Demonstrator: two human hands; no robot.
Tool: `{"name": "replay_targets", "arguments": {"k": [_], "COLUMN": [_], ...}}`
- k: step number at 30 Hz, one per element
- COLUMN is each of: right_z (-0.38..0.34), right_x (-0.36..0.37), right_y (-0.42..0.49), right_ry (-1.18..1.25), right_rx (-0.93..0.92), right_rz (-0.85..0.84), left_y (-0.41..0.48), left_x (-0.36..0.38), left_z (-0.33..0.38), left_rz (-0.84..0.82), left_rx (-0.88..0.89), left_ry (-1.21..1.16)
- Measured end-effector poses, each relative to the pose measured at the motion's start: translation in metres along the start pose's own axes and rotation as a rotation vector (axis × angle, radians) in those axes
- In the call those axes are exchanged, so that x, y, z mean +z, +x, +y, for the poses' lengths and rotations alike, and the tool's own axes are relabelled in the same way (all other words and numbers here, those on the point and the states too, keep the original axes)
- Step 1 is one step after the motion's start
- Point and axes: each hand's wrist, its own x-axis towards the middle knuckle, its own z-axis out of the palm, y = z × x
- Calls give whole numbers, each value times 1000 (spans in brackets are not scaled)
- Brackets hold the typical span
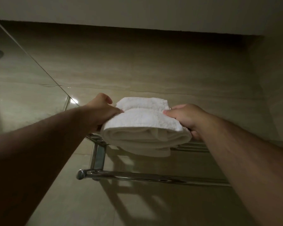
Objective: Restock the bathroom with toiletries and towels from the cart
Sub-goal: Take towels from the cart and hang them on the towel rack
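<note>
Stack of folded white terry towels is seen from below, held at both ends. The number of towels in it cannot be told.

Left hand: grip is closed on the left end of the stack, with the thumb laid on the top surface. The remaining fingers are curled and partly hidden behind the cloth.

Right hand: grip is closed on the right end, with the thumb pressed on the top edge and the fingers wrapped beneath.

The stack is placed on the upper shelf of a polished chrome wall-mounted towel rack, its front fold overhanging the shelf's front rail. A round chrome hanging bar is fixed below the shelf. The rack is mounted on a beige glossy tiled wall. A clear glass panel is located to the left.
</note>
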Motion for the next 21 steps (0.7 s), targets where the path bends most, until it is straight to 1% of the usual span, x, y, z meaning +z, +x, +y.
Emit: {"name": "replay_targets", "arguments": {"k": [5,6,9,12,14,17,19,21], "right_z": [2,2,0,0,-2,-10,-14,-17], "right_x": [-4,-4,-4,-4,-3,1,6,10], "right_y": [-2,-2,-6,-13,-18,-22,-22,-22], "right_ry": [46,32,40,65,106,173,236,257], "right_rx": [51,33,-42,-86,-97,-105,-83,-53], "right_rz": [-148,-156,-107,-30,24,123,151,153], "left_y": [4,4,3,-1,-7,-15,-21,-30], "left_x": [-4,-4,-3,-3,-7,-21,-30,-31], "left_z": [-1,-1,-1,-2,-1,4,6,9], "left_rz": [-46,-52,-51,-64,-137,-313,-421,-527], "left_rx": [-17,-9,23,3,-26,-57,-66,-59], "left_ry": [37,47,46,-38,-128,-281,-398,-444]}}
